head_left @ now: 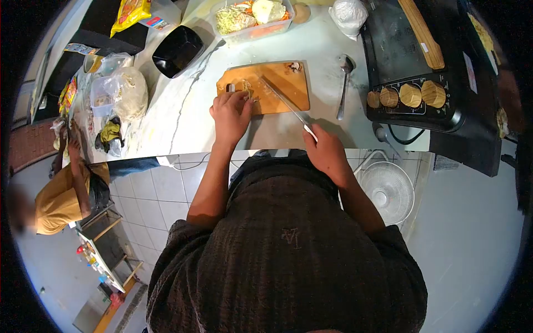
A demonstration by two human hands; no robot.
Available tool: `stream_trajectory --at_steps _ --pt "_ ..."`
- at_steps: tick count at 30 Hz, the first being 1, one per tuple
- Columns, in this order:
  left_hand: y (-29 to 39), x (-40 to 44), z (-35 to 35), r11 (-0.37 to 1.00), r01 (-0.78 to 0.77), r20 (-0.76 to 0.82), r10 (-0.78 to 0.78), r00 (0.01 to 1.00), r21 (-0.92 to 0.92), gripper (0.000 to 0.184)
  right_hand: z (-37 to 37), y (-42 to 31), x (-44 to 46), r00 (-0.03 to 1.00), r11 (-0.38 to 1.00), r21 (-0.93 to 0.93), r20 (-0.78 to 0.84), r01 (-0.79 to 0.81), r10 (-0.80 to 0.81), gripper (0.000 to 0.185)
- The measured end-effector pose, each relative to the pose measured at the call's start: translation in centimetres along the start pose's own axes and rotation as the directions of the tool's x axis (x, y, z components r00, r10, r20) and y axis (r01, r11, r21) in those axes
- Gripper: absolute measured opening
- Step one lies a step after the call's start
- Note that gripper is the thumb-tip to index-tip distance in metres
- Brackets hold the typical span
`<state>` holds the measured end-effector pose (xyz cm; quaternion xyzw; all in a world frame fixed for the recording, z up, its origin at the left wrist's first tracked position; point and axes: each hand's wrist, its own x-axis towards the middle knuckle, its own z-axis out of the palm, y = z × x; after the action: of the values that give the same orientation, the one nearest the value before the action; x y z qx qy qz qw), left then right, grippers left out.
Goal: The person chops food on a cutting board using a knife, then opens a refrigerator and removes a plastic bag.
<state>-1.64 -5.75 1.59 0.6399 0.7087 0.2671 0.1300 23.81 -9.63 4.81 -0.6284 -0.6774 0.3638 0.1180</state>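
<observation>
A wooden cutting board (288,91) lies on the marble-patterned counter in front of me. My right hand (325,147) is closed around the white handle of a knife (286,101), whose blade reaches up and left over the board. At the board's lower left corner rests my left hand (230,114), its fingers bent down over small pale chopped pieces (247,86). Whether those fingers grip a piece is hidden. A few dark and whitish scraps (294,67) sit at the board's upper right corner.
A clear container of shredded vegetables (252,36) and a black bowl (177,51) stand behind the board. To the right lie a spoon (345,86) and a black electric grill (397,55). Bags crowd the left, near another person (64,194). A fan (384,191) stands below.
</observation>
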Motion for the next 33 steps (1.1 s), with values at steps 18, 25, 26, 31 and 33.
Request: stream_trajectory --at_steps 18,25,26,31,33 --pt "3.2 0.8 5.7 0.984 -0.106 -0.135 0.126 0.983 0.144 0.038 -0.9 0.4 -1.3 0.992 0.995 0.076 -0.100 -0.069 0.076 0.030" --pt "3.4 1.2 4.7 0.975 -0.128 -0.155 0.157 0.975 0.184 0.013 -1.6 0.4 -1.0 0.993 0.994 0.080 -0.090 -0.072 0.080 0.029" --pt "3.1 1.3 4.9 0.974 -0.128 -0.157 0.158 0.975 0.185 0.013 -1.5 0.4 -0.8 0.993 0.994 0.080 -0.091 -0.070 0.077 0.029" --pt "2.5 1.4 5.1 0.952 -0.170 -0.173 0.218 0.961 0.255 0.011 -1.9 0.0 -0.4 0.989 0.992 0.075 -0.101 -0.098 0.105 0.027" --pt "2.3 1.8 5.1 0.939 -0.154 -0.149 0.208 0.967 0.309 0.011 -1.7 0.3 -0.2 0.990 0.995 0.074 -0.122 -0.063 0.072 0.027"
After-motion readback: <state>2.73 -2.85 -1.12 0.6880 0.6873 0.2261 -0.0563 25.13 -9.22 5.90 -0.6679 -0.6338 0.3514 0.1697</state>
